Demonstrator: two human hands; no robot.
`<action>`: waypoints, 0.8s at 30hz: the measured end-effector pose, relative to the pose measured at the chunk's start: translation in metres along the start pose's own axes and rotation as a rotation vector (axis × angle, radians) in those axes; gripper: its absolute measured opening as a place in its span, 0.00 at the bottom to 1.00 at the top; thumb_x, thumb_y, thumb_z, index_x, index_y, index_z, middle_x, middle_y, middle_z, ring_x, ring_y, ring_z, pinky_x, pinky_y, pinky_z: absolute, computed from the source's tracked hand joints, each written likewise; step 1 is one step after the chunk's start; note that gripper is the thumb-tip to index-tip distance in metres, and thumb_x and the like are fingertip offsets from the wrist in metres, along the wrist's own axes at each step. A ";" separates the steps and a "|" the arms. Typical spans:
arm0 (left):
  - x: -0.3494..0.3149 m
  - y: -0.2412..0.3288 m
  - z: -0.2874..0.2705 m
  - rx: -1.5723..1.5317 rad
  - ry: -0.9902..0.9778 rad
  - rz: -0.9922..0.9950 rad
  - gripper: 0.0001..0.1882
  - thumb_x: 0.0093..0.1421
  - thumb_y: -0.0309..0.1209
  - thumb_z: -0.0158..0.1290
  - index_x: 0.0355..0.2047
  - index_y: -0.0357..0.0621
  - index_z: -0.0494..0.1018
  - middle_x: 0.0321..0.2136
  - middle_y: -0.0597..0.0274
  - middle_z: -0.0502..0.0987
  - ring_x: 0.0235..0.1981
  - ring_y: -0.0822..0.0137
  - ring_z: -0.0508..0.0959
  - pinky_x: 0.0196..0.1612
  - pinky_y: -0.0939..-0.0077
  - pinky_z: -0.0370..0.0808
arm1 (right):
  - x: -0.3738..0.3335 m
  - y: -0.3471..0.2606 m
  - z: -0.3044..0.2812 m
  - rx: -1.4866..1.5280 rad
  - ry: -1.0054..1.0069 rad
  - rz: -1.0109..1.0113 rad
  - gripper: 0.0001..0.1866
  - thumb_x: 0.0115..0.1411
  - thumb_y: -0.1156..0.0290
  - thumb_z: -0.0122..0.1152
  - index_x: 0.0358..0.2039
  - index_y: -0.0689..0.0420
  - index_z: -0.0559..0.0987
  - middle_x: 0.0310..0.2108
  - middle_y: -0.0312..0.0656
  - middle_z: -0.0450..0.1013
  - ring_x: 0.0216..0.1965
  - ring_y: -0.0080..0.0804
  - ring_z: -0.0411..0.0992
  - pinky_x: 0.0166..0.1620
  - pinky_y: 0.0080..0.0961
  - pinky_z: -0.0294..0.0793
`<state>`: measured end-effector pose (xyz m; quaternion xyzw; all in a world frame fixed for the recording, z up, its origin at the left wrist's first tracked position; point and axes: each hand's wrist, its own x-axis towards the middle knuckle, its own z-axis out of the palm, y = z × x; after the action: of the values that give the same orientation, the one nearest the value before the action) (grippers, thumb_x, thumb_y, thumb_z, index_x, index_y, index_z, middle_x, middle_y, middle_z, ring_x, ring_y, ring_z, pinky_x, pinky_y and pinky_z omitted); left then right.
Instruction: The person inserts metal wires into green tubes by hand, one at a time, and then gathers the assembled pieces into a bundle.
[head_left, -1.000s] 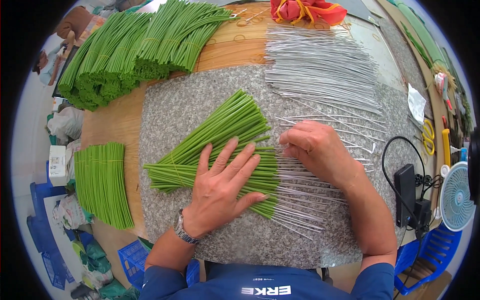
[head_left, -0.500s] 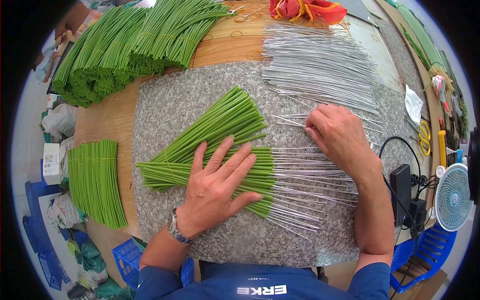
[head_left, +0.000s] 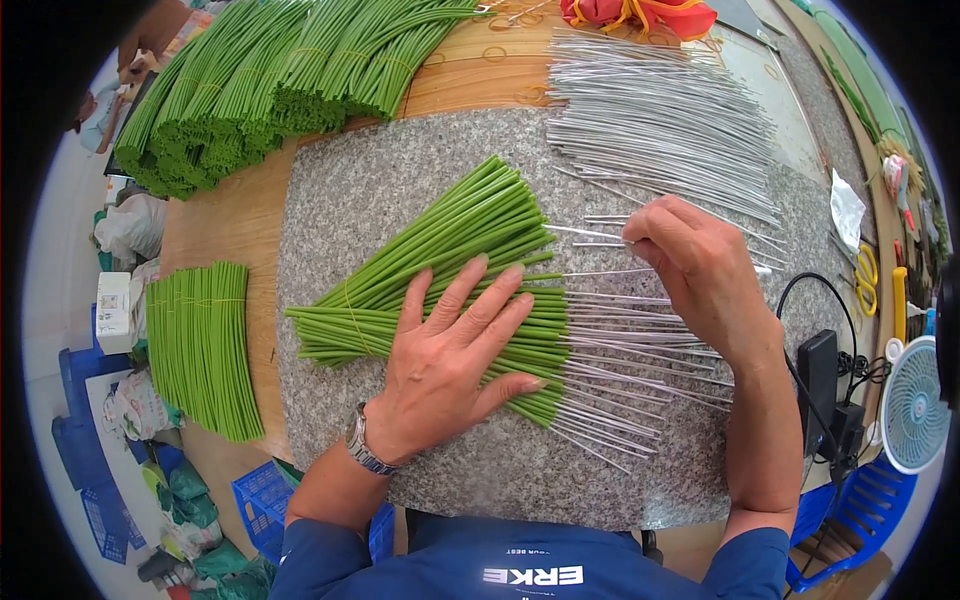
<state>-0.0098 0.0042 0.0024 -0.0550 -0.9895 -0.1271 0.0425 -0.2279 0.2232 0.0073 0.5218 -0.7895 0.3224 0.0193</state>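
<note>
My left hand [head_left: 445, 355] lies flat with fingers spread on a fanned bundle of thin green tubes [head_left: 455, 230], tied with a thin band near its left end. White wires [head_left: 615, 395] stick out of the right ends of the lower tubes; the upper tubes show no wires. Between thumb and fingertips, my right hand [head_left: 695, 265] pinches a thin white wire [head_left: 590, 234]. Its left tip is at the end of one of the upper tubes; whether it has entered cannot be made out. A few loose wires [head_left: 605, 218] lie beside the right fingertips.
A wide pile of silvery wires [head_left: 660, 120] lies at the back of the grey stone slab [head_left: 470, 490]. Tied green bundles [head_left: 270, 85] are stacked far left, with another bundle [head_left: 203, 350] nearer. At right are yellow scissors [head_left: 866, 278], a black adapter [head_left: 817, 385] with cables and a small fan [head_left: 915, 405].
My right hand has brought the pinched wire up to the tube ends and turned slightly. The left hand keeps its place on the bundle. The whole view has shifted a little.
</note>
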 end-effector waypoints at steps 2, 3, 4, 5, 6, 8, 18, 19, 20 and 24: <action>0.000 0.000 -0.001 0.005 -0.013 -0.004 0.42 0.63 0.62 0.63 0.69 0.48 0.76 0.74 0.59 0.72 0.76 0.48 0.67 0.77 0.37 0.53 | 0.000 -0.002 -0.003 -0.026 -0.020 -0.001 0.05 0.62 0.80 0.63 0.37 0.56 0.81 0.35 0.41 0.79 0.38 0.46 0.82 0.38 0.43 0.81; 0.000 0.000 -0.001 0.005 -0.015 -0.006 0.42 0.63 0.62 0.63 0.69 0.48 0.76 0.74 0.59 0.72 0.76 0.48 0.67 0.77 0.37 0.53 | -0.001 0.000 -0.003 -0.024 -0.020 0.000 0.05 0.62 0.80 0.63 0.37 0.56 0.81 0.35 0.41 0.79 0.38 0.46 0.82 0.38 0.43 0.81; 0.000 0.000 -0.001 0.012 -0.017 -0.007 0.42 0.63 0.62 0.63 0.69 0.48 0.76 0.74 0.59 0.73 0.76 0.48 0.67 0.77 0.37 0.53 | -0.003 0.003 -0.004 -0.092 -0.095 0.002 0.04 0.62 0.79 0.66 0.37 0.57 0.81 0.34 0.42 0.79 0.38 0.47 0.81 0.39 0.42 0.81; 0.000 0.000 -0.001 0.019 -0.018 -0.009 0.42 0.64 0.62 0.62 0.69 0.48 0.76 0.74 0.59 0.73 0.77 0.48 0.67 0.77 0.37 0.53 | -0.004 0.005 -0.004 -0.160 -0.169 0.004 0.03 0.63 0.78 0.68 0.37 0.58 0.82 0.34 0.44 0.78 0.38 0.47 0.81 0.40 0.41 0.80; 0.000 0.000 -0.001 0.019 -0.020 -0.007 0.42 0.64 0.62 0.62 0.69 0.48 0.76 0.74 0.59 0.73 0.77 0.48 0.67 0.77 0.37 0.53 | -0.005 0.005 -0.003 -0.159 -0.169 0.006 0.03 0.63 0.78 0.68 0.37 0.58 0.82 0.34 0.44 0.78 0.38 0.47 0.81 0.40 0.41 0.80; 0.000 0.001 0.000 0.024 -0.018 -0.010 0.42 0.64 0.63 0.61 0.69 0.48 0.76 0.73 0.59 0.73 0.77 0.48 0.67 0.77 0.37 0.53 | -0.006 0.007 0.001 -0.147 -0.170 0.011 0.03 0.63 0.77 0.68 0.38 0.58 0.83 0.34 0.43 0.79 0.37 0.47 0.80 0.40 0.42 0.80; 0.000 0.001 0.000 0.034 -0.022 -0.007 0.42 0.64 0.63 0.61 0.70 0.48 0.76 0.74 0.59 0.73 0.77 0.48 0.66 0.77 0.37 0.53 | -0.006 0.009 0.002 -0.128 -0.179 0.022 0.06 0.59 0.81 0.61 0.35 0.57 0.83 0.34 0.43 0.79 0.41 0.47 0.82 0.43 0.44 0.83; 0.001 0.001 0.000 0.034 -0.023 -0.007 0.42 0.65 0.63 0.61 0.70 0.48 0.75 0.74 0.59 0.73 0.77 0.48 0.66 0.77 0.37 0.53 | -0.006 0.008 0.002 -0.127 -0.180 0.023 0.06 0.60 0.81 0.61 0.35 0.57 0.83 0.34 0.43 0.79 0.41 0.47 0.82 0.42 0.44 0.83; 0.001 0.001 0.000 0.033 -0.024 -0.008 0.42 0.65 0.63 0.61 0.70 0.48 0.75 0.74 0.59 0.73 0.77 0.49 0.66 0.77 0.37 0.53 | -0.006 0.008 0.002 -0.126 -0.181 0.025 0.06 0.60 0.81 0.61 0.35 0.57 0.83 0.35 0.43 0.79 0.41 0.46 0.82 0.42 0.44 0.83; 0.001 0.001 0.000 0.037 -0.026 -0.004 0.43 0.65 0.64 0.60 0.70 0.48 0.75 0.74 0.59 0.73 0.77 0.49 0.66 0.76 0.37 0.53 | -0.007 0.013 0.004 -0.114 -0.166 0.007 0.06 0.60 0.79 0.68 0.38 0.57 0.83 0.34 0.42 0.78 0.39 0.47 0.81 0.41 0.43 0.80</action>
<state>-0.0103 0.0049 0.0027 -0.0538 -0.9922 -0.1082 0.0304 -0.2345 0.2305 -0.0049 0.5422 -0.8071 0.2328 -0.0176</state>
